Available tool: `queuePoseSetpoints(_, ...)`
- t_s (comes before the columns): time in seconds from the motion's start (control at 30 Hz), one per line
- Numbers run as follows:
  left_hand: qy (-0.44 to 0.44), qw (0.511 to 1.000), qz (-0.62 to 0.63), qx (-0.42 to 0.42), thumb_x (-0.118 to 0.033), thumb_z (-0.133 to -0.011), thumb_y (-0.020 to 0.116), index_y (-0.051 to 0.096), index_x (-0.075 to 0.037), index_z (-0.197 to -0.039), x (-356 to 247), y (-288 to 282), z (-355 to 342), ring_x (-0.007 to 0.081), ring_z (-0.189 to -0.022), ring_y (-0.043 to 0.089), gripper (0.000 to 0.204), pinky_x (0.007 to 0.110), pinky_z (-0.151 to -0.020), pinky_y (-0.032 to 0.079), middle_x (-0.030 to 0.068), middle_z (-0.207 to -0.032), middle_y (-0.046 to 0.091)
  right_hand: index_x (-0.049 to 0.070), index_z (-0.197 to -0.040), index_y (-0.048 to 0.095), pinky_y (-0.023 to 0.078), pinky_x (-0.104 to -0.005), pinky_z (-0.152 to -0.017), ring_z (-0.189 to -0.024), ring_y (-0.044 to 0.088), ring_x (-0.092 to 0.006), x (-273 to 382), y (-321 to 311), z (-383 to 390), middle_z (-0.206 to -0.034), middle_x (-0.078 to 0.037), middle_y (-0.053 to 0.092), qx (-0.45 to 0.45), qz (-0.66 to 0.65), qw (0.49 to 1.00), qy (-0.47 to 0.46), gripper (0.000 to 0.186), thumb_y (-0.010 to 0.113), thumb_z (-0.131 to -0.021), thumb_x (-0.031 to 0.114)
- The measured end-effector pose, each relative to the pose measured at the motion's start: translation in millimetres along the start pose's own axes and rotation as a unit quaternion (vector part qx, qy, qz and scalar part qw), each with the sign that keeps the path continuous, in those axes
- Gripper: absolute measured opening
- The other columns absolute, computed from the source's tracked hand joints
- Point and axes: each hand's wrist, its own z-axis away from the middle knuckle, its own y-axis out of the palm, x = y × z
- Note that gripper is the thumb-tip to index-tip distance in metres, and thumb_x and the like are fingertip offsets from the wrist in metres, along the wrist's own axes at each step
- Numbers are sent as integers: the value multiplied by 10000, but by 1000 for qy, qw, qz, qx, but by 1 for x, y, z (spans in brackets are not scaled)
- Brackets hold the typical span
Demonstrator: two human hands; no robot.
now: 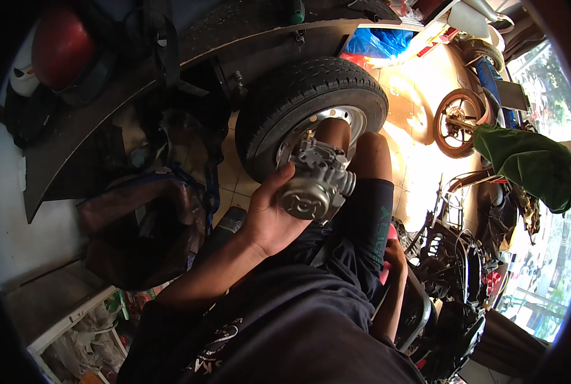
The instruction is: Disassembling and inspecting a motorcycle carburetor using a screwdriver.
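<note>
My left hand (272, 217) grips a silvery metal carburetor (309, 185) from its left side and holds it above my lap, with its round bowl facing up at me and a small brass fitting at its top. Beyond it a car tyre (298, 86) with a pale steel rim lies on the tiled floor, my bare leg over it. My right hand (394, 253) hangs down at my right side by a red seat (385, 272); its fingers are mostly hidden.
A dark curved bench (221, 41) with a red helmet (64, 48) spans the upper left. A brown bag (106, 211) sits left. At right are motorcycle parts (452, 256), an orange-rimmed wheel (448, 137) and a green cloth (522, 160). Blue plastic (378, 41) lies behind the tyre.
</note>
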Motion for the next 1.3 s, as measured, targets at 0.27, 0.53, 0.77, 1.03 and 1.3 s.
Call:
queuePoseSetpoints(0.27, -36, 999, -5, -16, -665, -1016, 485, 468, -77, -1529, 2, -7, -2, 428, -1404, 491, 780, 557, -1193, 405, 236, -1516, 504, -14, -1108, 750, 568, -373, -730, -801, 751, -232, 9, 8, -4, -943, -161, 785, -13, 6, 1000, -25, 354, 780, -848, 223)
queuePoseSetpoints(0.53, -24, 996, -24, -79, -773, -976, 439, 593, -86, -1416, 0, -13, -2, 367, -1152, 687, 829, 569, -1064, 528, 180, -1316, 673, 12, -1214, 553, 503, -260, -515, -686, 650, -138, -1, -11, -19, -903, -106, 703, -67, -226, 971, 33, 344, 717, -913, 36)
queuePoseSetpoints(0.77, -90, 994, 21, -63, -774, -976, 443, 612, -138, -1401, -3, -17, -4, 354, -1103, 717, 784, 551, -987, 579, 133, -1224, 718, -54, -1440, 466, 504, -356, -905, -980, 607, -188, 114, -101, -22, -1122, -142, 652, -253, -115, 942, -186, 519, 648, -968, 60)
queuePoseSetpoints(1.03, -104, 980, -72, -151, -717, -1000, 465, 592, -117, -1419, 2, -24, -9, 318, -1153, 696, 743, 512, -1007, 572, 179, -1306, 675, 2, -1196, 547, 485, -351, -763, -840, 568, -232, 268, -148, -9, -1026, -120, 580, -205, -418, 765, -445, 314, 577, -923, 155)
queuePoseSetpoints(1.3, -4, 941, -235, -242, -619, -998, 566, 616, -203, -1354, 14, -3, 3, 192, -1129, 690, 550, 441, -925, 587, 32, -1255, 688, 130, -845, 545, 371, -243, -542, -603, 444, -84, 323, -176, 17, -744, 23, 496, -10, -634, 588, -502, 293, 661, -909, 392)
